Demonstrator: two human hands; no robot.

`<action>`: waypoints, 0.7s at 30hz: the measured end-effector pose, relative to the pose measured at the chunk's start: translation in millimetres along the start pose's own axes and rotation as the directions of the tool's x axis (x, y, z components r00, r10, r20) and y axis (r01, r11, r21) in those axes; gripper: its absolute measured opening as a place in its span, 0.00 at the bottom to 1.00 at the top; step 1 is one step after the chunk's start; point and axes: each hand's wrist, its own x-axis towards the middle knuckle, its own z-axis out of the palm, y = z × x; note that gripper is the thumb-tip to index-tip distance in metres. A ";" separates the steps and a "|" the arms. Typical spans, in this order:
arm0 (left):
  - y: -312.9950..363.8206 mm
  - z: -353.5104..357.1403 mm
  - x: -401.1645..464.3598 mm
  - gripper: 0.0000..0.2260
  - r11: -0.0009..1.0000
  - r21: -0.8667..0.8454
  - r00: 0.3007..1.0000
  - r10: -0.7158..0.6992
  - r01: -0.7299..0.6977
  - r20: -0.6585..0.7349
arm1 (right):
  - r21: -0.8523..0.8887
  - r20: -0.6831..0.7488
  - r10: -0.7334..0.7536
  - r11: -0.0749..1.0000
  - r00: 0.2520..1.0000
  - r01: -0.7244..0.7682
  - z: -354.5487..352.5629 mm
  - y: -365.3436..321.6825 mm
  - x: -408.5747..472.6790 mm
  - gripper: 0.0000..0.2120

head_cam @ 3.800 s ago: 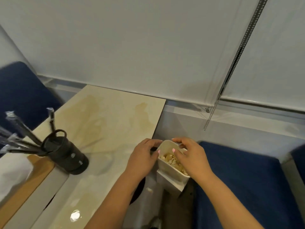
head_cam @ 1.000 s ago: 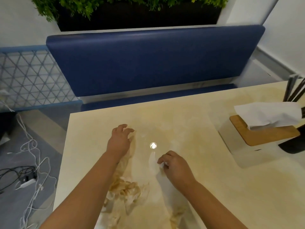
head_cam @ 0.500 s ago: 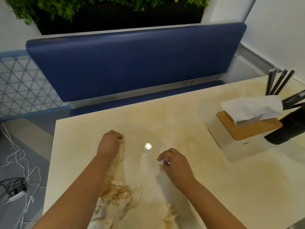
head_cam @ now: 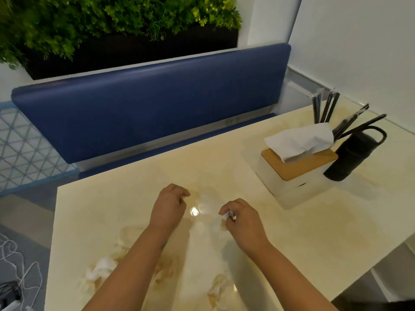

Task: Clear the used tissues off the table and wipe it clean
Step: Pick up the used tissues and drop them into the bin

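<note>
Both my hands are over the middle of the cream, stained table (head_cam: 107,212). My left hand (head_cam: 168,207) has its fingers curled, and a small white bit of used tissue shows at its fingertips. A short way to the right, my right hand (head_cam: 244,223) pinches a small white tissue piece (head_cam: 225,216). Crumpled, brown-stained used tissues lie nearer to me: one at the left (head_cam: 98,270), one under my left forearm (head_cam: 166,269), and one by my right forearm (head_cam: 217,288).
A white tissue box with a wooden lid (head_cam: 294,173) stands at the right, a clean tissue sticking out of it. Beside it is a black holder (head_cam: 352,153) with wrapped chopsticks. A blue bench (head_cam: 146,104) faces me, with plants above and cables (head_cam: 15,263) on the floor at the left.
Over the last second my left hand curled its fingers and moved right, closer to my right hand. Earlier I was at a small white bin beside the table.
</note>
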 end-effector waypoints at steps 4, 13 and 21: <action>41.9 15.1 1.1 0.14 0.997 -0.024 0.997 0.075 -0.074 0.020 | 0.021 -0.059 0.029 0.999 0.998 -0.028 -26.8 14.3 -8.3 0.15; 136.7 75.1 7.2 0.13 0.959 -0.100 0.956 0.275 -0.265 0.104 | 0.047 -0.195 0.105 0.994 0.975 -0.098 -106.4 63.1 -22.5 0.16; 232.6 146.8 12.0 0.12 0.921 -0.155 0.906 0.383 -0.358 0.180 | 0.037 -0.284 0.181 0.983 0.942 -0.178 -193.9 123.7 -28.6 0.14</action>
